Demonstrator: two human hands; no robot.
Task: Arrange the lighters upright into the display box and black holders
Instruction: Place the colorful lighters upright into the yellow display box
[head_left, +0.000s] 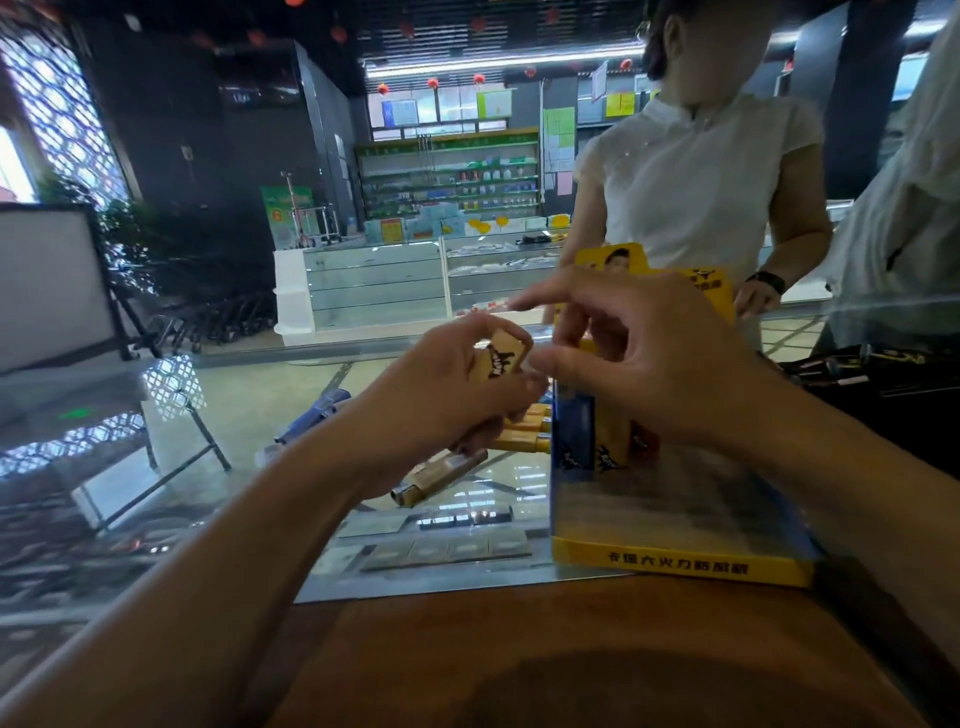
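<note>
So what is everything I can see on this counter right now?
display box: one, yellow and blue with a clear front, on the right of the glass counter.
upright lighters: a few, yellow, blue and red, standing inside the box.
loose lighters: several, yellow, lying on the glass left of the box.
held lighter: one, yellow, in the left hand.
bystanders: two, in white, behind the counter.
left hand: grips the lighter.
right hand: fingers loosely curled above the box.
</note>
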